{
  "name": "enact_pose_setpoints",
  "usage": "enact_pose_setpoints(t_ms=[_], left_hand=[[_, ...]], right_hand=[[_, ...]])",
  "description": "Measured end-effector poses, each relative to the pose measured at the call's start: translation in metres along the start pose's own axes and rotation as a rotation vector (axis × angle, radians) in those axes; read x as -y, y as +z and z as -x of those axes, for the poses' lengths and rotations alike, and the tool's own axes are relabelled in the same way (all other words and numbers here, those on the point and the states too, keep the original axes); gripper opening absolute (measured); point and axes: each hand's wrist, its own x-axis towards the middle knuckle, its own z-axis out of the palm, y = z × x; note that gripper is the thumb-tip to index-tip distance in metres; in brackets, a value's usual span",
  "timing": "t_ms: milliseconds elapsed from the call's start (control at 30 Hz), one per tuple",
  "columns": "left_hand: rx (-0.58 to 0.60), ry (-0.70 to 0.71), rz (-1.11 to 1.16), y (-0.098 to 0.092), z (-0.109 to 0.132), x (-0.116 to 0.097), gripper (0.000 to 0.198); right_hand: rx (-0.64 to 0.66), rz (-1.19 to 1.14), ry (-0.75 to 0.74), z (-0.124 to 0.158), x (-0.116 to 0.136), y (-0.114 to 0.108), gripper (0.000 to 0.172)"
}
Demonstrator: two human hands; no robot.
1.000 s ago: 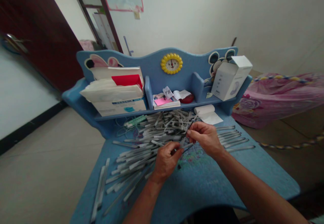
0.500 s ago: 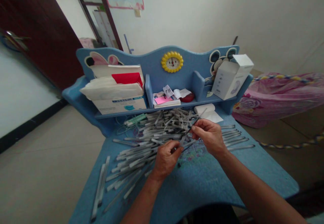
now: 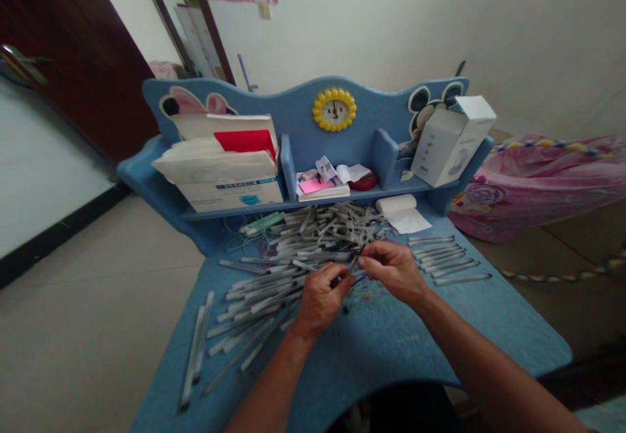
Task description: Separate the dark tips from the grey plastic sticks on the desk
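Note:
My left hand point(image 3: 323, 295) is closed around a clear pen barrel point(image 3: 353, 265), whose upper end points toward my right hand. With thumb and forefinger pinched at that upper end, my right hand point(image 3: 394, 271) almost touches the left; a small dark piece shows at its fingertips. What lies inside its curled fingers is hidden. Just behind and to the left of both hands spreads a big heap of clear pen barrels point(image 3: 264, 296). Right of my right hand, several pens point(image 3: 447, 260) with dark ends lie in a row on the blue desk point(image 3: 391, 348).
Two pens point(image 3: 198, 348) lie at the left edge. A paper roll point(image 3: 398, 205) sits under the shelf point(image 3: 235, 216). On the shelf stand a paper-filled carton point(image 3: 239, 193), notebooks point(image 3: 323, 192) and a white box point(image 3: 452, 143). A yellow clock point(image 3: 334, 110) is on the backboard.
My right hand has come down and left, closer to my left hand. The thin dark refill that stuck up past its fingers no longer shows. The view has tilted slightly.

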Motion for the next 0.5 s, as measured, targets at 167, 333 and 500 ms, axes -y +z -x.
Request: enact_pose_setpoints(t_ms=[167, 333, 500], left_hand=[[-0.077, -0.095, 0.038, -0.002, 0.000, 0.000, 0.011], [-0.139, -0.120, 0.051, -0.002, 0.000, 0.003, 0.013], [-0.129, -0.084, 0.004, -0.003, 0.000, 0.003, 0.013]], right_hand=[[0.105, 0.174, 0.076, 0.015, -0.021, 0.008, 0.020], [0.319, 0.806, -0.002, 0.041, -0.043, 0.035, 0.010], [0.346, 0.814, -0.042, 0.044, -0.045, 0.046, 0.014]])
